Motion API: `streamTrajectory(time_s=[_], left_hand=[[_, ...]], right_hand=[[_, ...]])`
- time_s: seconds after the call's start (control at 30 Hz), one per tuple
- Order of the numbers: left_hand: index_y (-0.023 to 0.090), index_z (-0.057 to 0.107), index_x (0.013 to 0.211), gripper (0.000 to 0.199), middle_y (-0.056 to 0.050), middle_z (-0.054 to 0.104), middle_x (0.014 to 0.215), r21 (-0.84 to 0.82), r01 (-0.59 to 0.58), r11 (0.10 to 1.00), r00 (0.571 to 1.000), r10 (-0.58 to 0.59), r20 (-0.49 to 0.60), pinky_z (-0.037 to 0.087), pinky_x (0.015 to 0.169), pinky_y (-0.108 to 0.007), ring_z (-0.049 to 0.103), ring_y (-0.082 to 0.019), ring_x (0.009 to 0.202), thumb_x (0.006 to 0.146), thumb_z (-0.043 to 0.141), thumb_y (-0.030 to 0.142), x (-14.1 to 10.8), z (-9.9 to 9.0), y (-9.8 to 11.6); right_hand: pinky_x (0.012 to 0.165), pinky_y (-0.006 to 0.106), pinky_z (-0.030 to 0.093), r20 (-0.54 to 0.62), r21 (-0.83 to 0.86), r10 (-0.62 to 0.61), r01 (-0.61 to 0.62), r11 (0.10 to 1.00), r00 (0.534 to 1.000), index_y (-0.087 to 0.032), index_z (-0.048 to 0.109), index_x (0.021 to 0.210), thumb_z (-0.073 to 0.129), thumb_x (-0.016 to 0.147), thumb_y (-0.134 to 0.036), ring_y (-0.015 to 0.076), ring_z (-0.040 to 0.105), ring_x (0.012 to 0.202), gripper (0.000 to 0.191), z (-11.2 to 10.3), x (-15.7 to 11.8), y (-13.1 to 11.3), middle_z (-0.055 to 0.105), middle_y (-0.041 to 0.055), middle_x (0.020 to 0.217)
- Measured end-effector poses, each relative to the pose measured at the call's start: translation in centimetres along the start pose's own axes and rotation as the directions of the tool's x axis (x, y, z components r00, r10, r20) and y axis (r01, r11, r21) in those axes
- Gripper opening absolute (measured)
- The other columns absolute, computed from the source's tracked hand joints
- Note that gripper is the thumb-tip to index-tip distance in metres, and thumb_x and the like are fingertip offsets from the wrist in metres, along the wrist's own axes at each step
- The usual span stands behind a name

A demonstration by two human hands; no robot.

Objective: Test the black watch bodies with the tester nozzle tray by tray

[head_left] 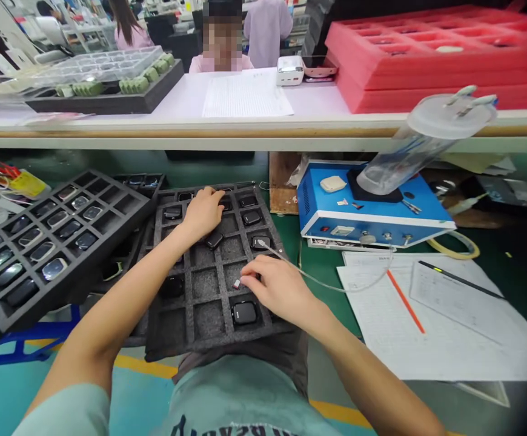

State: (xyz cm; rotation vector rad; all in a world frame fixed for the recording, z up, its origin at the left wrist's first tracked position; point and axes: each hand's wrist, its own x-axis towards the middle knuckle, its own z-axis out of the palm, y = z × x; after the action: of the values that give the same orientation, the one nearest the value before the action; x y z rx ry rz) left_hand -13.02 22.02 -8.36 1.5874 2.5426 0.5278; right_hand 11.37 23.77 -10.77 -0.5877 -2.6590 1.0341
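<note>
A black foam tray (220, 327) with square compartments rests above my lap and holds several dark smartwatch bodies, one a black watch (244, 312) in the near right cell. My left hand (203, 212) curls over the tray's far cells; what its fingers grip, if anything, is hidden. Near it a black watch (214, 240) lies tilted across a cell. Between thumb and finger, my right hand (277, 284) pinches a small white and red piece (237, 283) over a right-hand cell. Just beyond that hand, a pale cable (318, 281) ends in a plug by another watch (260, 242).
To the left, a second foam tray (102, 239) full of watches sits tilted. A blue instrument box (372, 212) bears a clear cylinder (409, 148). Papers (372, 339) lie at right with an orange stick (406, 303). Red foam trays (427, 79) stand on the shelf; a person (222, 60) sits beyond.
</note>
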Motion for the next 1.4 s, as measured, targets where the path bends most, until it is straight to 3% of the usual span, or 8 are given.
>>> streamTrajectory(time_s=[0.23,0.53,0.63,0.77,0.9,1.1,1.2,1.4], left_hand=[[0.016,0.071,0.105,0.027,-0.016,0.07,0.109,-0.07,0.043,0.997,0.997,-0.038,0.063,0.043,0.101,-0.053,0.059,-0.038,0.113,0.084,0.067,0.031,-7.8,-0.8,0.0],[0.016,0.064,0.113,0.034,-0.006,0.067,0.088,-0.594,0.158,0.789,0.987,-0.115,0.11,0.055,0.071,-0.034,0.065,-0.021,0.08,0.084,0.064,0.035,-8.3,-0.9,-0.7],[0.012,0.065,0.114,0.037,-0.007,0.066,0.084,-0.758,0.227,0.612,0.972,-0.093,0.217,0.052,0.056,-0.025,0.063,-0.014,0.065,0.09,0.056,0.04,-9.3,-1.7,-0.1],[0.009,0.071,0.103,0.028,-0.005,0.064,0.077,-0.895,0.436,0.094,0.9,-0.025,0.435,0.048,0.049,-0.017,0.057,-0.008,0.054,0.082,0.073,0.028,-10.4,-2.3,1.3],[0.008,0.073,0.1,0.024,-0.005,0.067,0.08,-0.88,0.466,-0.086,0.885,0.035,0.465,0.05,0.046,-0.016,0.06,-0.007,0.052,0.081,0.077,0.021,-10.8,-2.4,2.7],[0.008,0.074,0.1,0.018,-0.004,0.068,0.081,-0.845,0.523,-0.108,0.852,0.076,0.518,0.051,0.043,-0.014,0.061,-0.006,0.049,0.084,0.073,0.017,-11.3,-2.6,3.3],[0.008,0.074,0.099,0.015,-0.004,0.068,0.082,-0.828,0.546,-0.128,0.837,0.121,0.533,0.051,0.042,-0.014,0.062,-0.007,0.048,0.086,0.071,0.015,-11.6,-2.5,3.4],[0.007,0.073,0.099,0.015,-0.004,0.068,0.076,-0.797,0.585,-0.149,0.811,0.134,0.57,0.053,0.042,-0.014,0.063,-0.008,0.048,0.088,0.068,0.013,-12.0,-2.1,3.6]], right_hand=[[0.077,0.034,0.053,0.354,-0.468,0.049,0.131,0.874,0.934,-0.017,0.077,0.098,0.058,0.094,-0.025,0.0302,0.075,0.097,0.02,0.0,2.6,-4.2,0.078,0.014,0.101],[0.077,0.032,0.054,0.383,-0.495,0.014,0.193,0.847,0.924,-0.014,0.078,0.09,0.062,0.083,-0.015,0.0296,0.076,0.093,0.017,-0.6,4.2,-5.0,0.079,0.0166,0.093],[0.076,0.031,0.054,0.213,-0.342,-0.07,0.141,0.929,0.975,-0.016,0.078,0.087,0.057,0.087,-0.013,0.0244,0.076,0.086,0.021,-1.1,3.2,-3.6,0.08,0.0117,0.089],[0.072,0.027,0.056,-0.319,0.194,-0.109,0.178,0.965,0.941,-0.018,0.076,0.098,0.057,0.094,-0.02,0.0176,0.074,0.08,0.019,-1.4,1.5,-1.9,0.079,0.0064,0.094],[0.058,0.026,0.058,-0.395,0.484,0.025,0.185,0.856,0.918,-0.017,0.074,0.096,0.063,0.093,-0.024,0.0152,0.072,0.063,0.014,-1.1,0.7,-1.8,0.077,0.004,0.083],[0.077,0.031,0.06,-0.508,-0.101,-0.513,0.544,0.833,0.692,-0.017,0.071,0.104,0.051,0.097,-0.007,0.0173,0.072,0.087,0.024,-1.6,0.5,-1.7,0.076,0.0083,0.095],[0.072,0.031,0.059,-0.364,-0.356,-0.728,0.636,0.685,0.581,-0.015,0.069,0.107,0.048,0.097,-0.005,0.0187,0.07,0.086,0.025,-2.4,0.3,-1.7,0.075,0.0107,0.094],[0.074,0.034,0.058,-0.085,-0.608,-0.859,0.657,0.446,0.505,-0.014,0.068,0.096,0.045,0.1,-0.008,0.0195,0.067,0.083,0.023,-4.1,0.1,-2.1,0.072,0.0105,0.087]])
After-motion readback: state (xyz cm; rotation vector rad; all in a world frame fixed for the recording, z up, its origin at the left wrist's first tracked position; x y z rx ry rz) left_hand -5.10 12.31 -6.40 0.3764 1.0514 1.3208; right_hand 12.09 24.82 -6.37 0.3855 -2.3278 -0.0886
